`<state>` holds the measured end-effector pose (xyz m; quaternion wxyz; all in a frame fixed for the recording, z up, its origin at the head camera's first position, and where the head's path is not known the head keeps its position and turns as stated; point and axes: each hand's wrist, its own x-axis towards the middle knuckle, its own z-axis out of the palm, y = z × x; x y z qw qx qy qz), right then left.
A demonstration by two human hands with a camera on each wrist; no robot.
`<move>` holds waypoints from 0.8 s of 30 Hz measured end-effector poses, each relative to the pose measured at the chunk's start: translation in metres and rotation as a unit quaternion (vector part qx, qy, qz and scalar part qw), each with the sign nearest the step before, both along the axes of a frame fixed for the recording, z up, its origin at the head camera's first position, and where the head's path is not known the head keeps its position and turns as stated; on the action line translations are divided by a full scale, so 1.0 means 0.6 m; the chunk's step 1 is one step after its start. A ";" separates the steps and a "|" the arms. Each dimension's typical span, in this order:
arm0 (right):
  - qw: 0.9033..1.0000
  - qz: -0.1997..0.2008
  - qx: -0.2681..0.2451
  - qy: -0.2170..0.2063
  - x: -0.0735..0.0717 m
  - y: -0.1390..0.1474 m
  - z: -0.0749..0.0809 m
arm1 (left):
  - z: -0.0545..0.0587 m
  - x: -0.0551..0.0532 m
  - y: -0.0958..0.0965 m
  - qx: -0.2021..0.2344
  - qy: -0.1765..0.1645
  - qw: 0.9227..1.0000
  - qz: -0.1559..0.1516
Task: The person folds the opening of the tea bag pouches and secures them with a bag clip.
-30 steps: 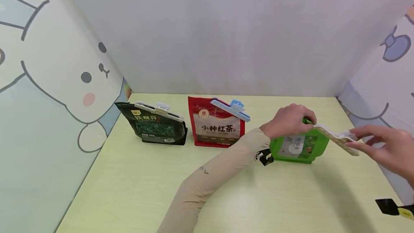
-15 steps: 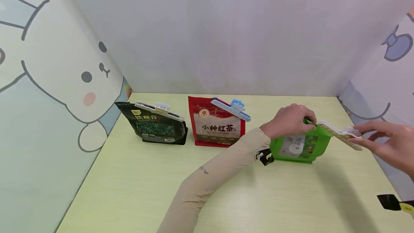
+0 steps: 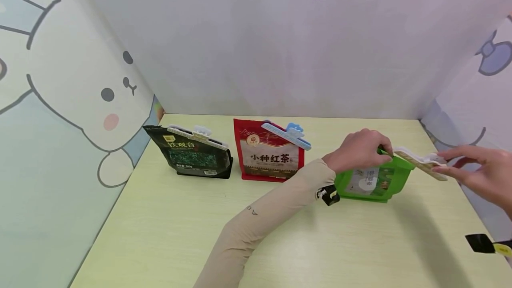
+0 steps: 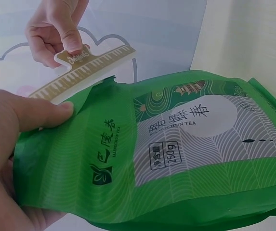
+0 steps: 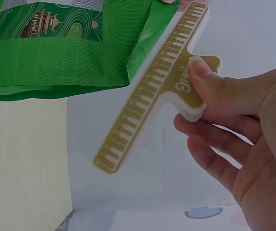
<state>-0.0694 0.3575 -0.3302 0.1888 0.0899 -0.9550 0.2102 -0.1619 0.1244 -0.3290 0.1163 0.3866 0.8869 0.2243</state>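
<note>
My left hand (image 3: pixel 362 148) pinches the top of a green tea bag (image 3: pixel 370 181) on the right side of the table. In the left wrist view the bag's printed front shows, its upper end folded under my left thumb. My right hand (image 3: pixel 478 172) holds a long gold and white clip (image 3: pixel 420 162) by its handle, thumb on one side and fingers on the other. The clip's piano-key bar (image 5: pixel 147 91) lies right beside the bag's top edge, slanting along it in the right wrist view.
A black tea bag (image 3: pixel 192 157) with a white clip (image 3: pixel 198 137) stands at the left. Between it and the green bag is a red tea bag (image 3: pixel 268 157) with a blue clip (image 3: pixel 286 134). A pale wall rises behind the table (image 3: pixel 168 234).
My right hand has moved slightly up and right with the clip, whose bar now lies flatter. The green bag's right upper corner has opened out to the right. My left hand keeps its hold.
</note>
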 end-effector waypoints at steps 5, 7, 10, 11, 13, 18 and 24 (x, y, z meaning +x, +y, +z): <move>1.000 0.016 -0.004 0.007 -0.003 0.001 -0.001 | 0.000 0.000 0.001 -0.003 0.002 1.000 0.003; 1.000 0.018 -0.014 0.008 -0.004 0.000 0.000 | 0.000 0.000 0.001 -0.004 0.002 1.000 0.004; 1.000 0.020 -0.014 0.003 -0.006 0.001 -0.001 | -0.001 0.000 0.001 -0.002 0.003 1.000 0.004; 1.000 0.021 -0.011 0.001 -0.006 0.002 -0.002 | -0.001 0.000 0.000 0.000 0.005 1.000 0.003; 1.000 0.021 0.000 -0.001 -0.008 0.004 -0.003 | -0.002 0.000 -0.001 0.005 0.007 1.000 0.000; 1.000 0.024 -0.001 -0.012 -0.012 0.009 -0.008 | -0.005 0.001 -0.003 0.015 0.010 1.000 -0.007; 0.998 0.026 -0.023 -0.045 -0.017 0.014 -0.007 | -0.005 0.003 -0.003 0.014 0.021 1.000 -0.005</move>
